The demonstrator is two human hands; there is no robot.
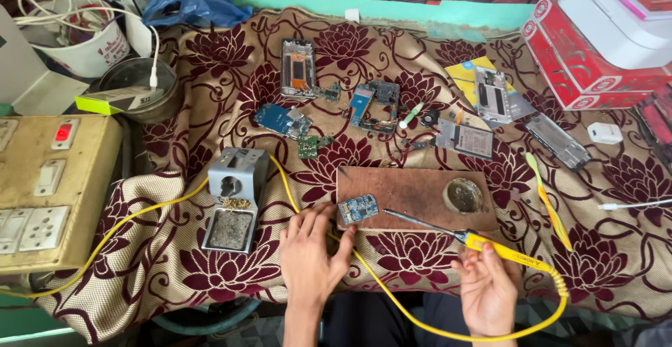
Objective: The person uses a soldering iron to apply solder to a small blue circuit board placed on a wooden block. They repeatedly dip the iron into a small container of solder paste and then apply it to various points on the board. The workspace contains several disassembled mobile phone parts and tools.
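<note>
- At the far left sits a switch and socket panel (49, 189), its red indicator lit; a yellow cable (140, 214) runs from that side across the flowered cloth (210, 263).
- Next comes the grey soldering-iron stand (234, 196) with its brass wool and sponge tray, and no iron is parked in it.
- The left hand (308, 252) lies flat and unclenched at the near edge of the wooden board (413, 189), fingertips just beside the small blue circuit board (358, 208), steadying rather than gripping (whether a finger actually touches the circuit board I cannot tell).
- That circuit board rests on the left end of the wooden board, with the iron's tip just to its right and apparently short of it, so I judge no joint is being worked at this instant.
- The right hand (486, 287) is wrapped around the handle of the yellow soldering iron (483, 243), which points left.
- Further back, stripped phone frames and boards (336, 102) lie scattered, suggesting disassembly is done and soldering remains.
</note>
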